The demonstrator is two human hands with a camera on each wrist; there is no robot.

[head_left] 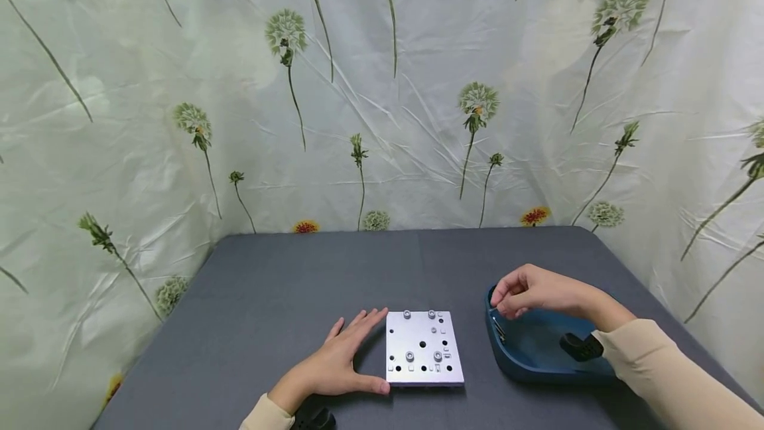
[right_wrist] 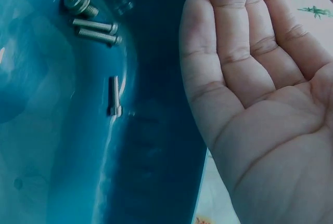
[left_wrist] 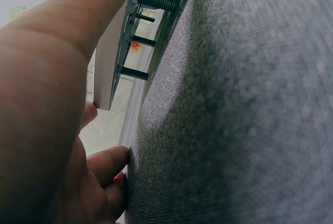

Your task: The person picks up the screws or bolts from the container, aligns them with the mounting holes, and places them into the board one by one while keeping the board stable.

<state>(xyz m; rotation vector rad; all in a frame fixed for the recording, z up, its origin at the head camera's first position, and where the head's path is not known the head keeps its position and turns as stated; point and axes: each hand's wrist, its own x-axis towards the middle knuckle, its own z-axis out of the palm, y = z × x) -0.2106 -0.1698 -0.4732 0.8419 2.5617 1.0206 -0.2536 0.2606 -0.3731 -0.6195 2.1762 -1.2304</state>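
Observation:
A square silver metal plate lies on the table, several socket-head screws set in its top. Screw shanks stick out beneath it in the left wrist view. My left hand spreads along the plate's left side, thumb at the near corner and forefinger at the far one. Over the left rim of a blue tray is my right hand, its thumb and forefinger brought close together. Whether it pinches anything I cannot tell; its fingertips leave the right wrist view. Thin screws and a thicker screw lie in the tray.
The dark grey table carries the plate at its near middle and the tray to the right. Behind it hangs a pale curtain with a dandelion print. A black wrist camera hangs over the tray.

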